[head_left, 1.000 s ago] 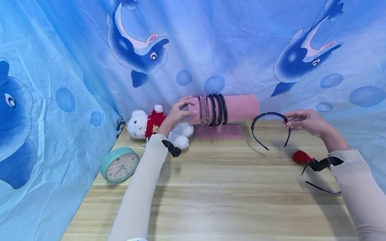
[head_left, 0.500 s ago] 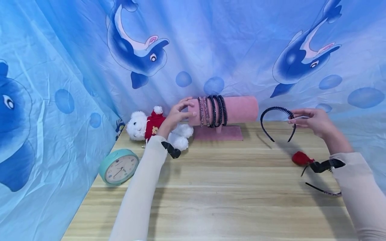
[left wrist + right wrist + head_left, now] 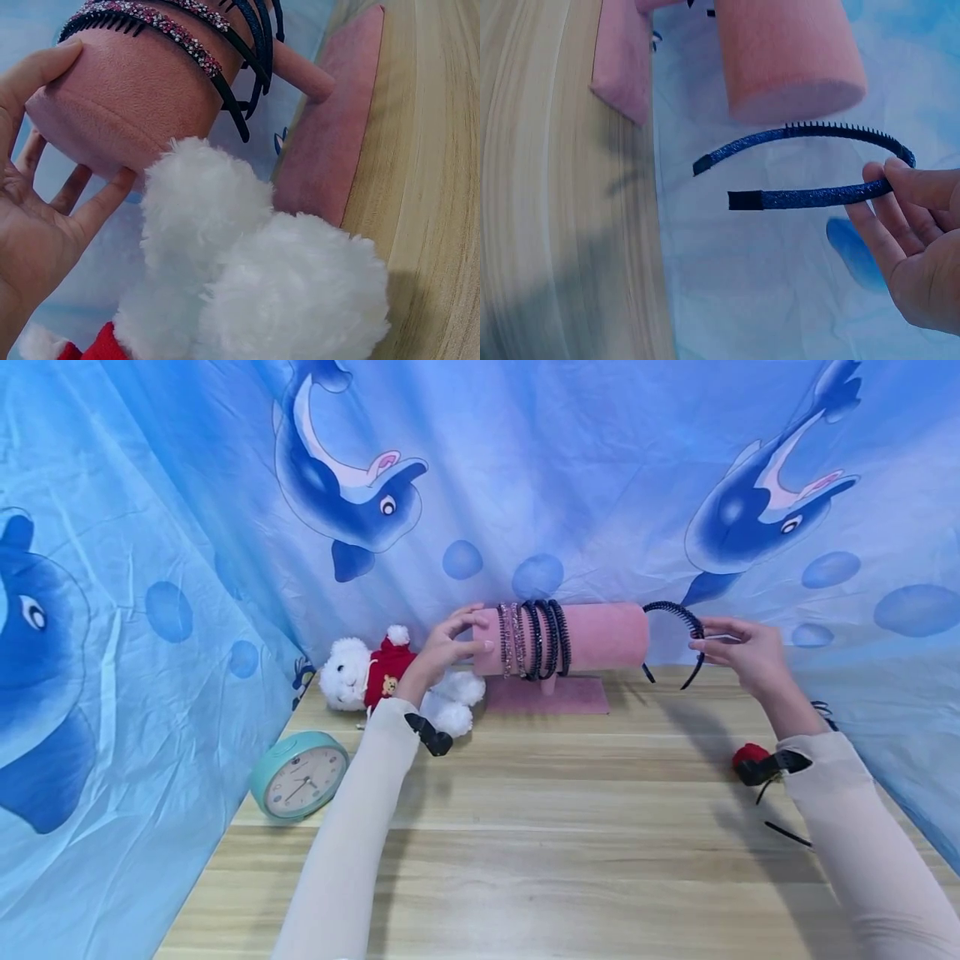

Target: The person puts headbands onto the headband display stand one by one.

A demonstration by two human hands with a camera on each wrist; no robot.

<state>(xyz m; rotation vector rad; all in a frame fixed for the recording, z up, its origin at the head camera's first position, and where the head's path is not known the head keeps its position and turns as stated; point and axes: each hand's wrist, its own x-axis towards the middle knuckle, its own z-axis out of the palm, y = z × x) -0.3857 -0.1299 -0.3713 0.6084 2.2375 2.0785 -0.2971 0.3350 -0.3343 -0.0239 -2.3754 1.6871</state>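
A pink cylindrical headband stand [image 3: 603, 635] carries several toothed headbands: two with pink and silver sparkle, the others dark [image 3: 551, 639]. My left hand [image 3: 442, 652] grips the left end of the cylinder; in the left wrist view the thumb lies on top and the fingers sit under the end. My right hand [image 3: 742, 656] pinches a dark blue glittery headband [image 3: 810, 196] by one side, just off the cylinder's right end. Its two ends hang down in the head view, and its inner teeth show in the right wrist view.
A white plush toy in a red top [image 3: 348, 672] lies beside the left forearm, its furry legs [image 3: 292, 292] close to the stand. A teal clock [image 3: 300, 777] stands at the left edge. Under the right forearm lie a red item [image 3: 750, 756] and part of another headband [image 3: 787, 835].
The right hand first drew slightly right and up with the headband, then came left, turning it toward the cylinder's right end. My left hand keeps its grip on the stand.
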